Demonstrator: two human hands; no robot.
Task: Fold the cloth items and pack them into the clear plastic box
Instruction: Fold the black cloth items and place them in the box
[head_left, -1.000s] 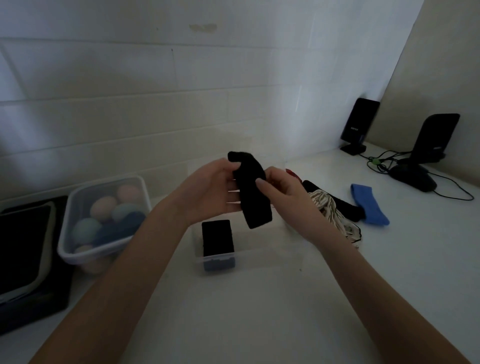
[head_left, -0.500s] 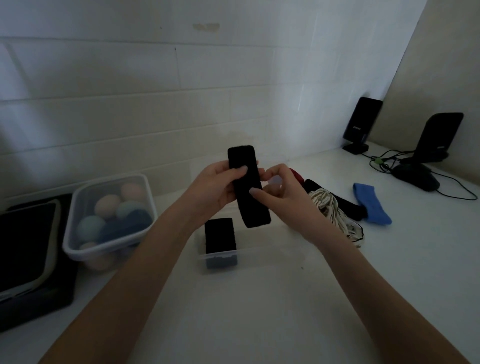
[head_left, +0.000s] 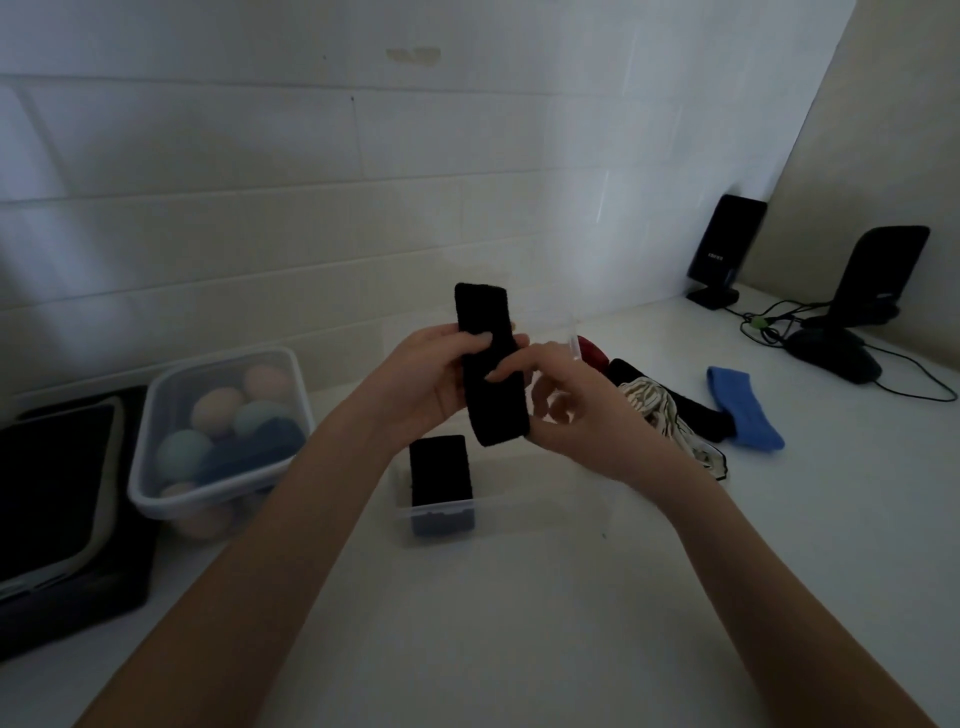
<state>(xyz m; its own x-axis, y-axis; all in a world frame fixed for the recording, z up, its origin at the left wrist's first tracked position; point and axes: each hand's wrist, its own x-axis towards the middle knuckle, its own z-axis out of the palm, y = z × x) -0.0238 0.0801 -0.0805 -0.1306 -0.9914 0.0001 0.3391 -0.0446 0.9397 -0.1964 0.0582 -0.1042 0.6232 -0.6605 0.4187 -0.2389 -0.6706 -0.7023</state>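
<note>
White tabletop (head_left: 519, 623) fills the lower frame, with both my forearms reaching up across it toward the centre. Just past them sits the clear plastic box (head_left: 519, 506), and a folded black cloth (head_left: 440, 470) stands at its left end. Above the box, at mid-frame, I hold a black cloth strip (head_left: 491, 364) nearly upright. My left hand (head_left: 426, 384) is clamped on its left edge, thumb across the front. My right hand (head_left: 576, 410) pinches the right edge with thumb and forefinger, the other fingers loose and blurred.

Left of centre, a lidded tub (head_left: 218, 431) holds pastel balls, and a dark tray (head_left: 57, 499) lies at the left edge. Right of my hands a striped cloth (head_left: 660, 415) is heaped on the table, with a long black cloth (head_left: 691, 410) behind it, a red item (head_left: 592, 353) peeking out, and a blue cloth (head_left: 743, 408) further right. In the far right corner stand two black speakers (head_left: 724, 249) and a mouse (head_left: 836, 356) with cables.
</note>
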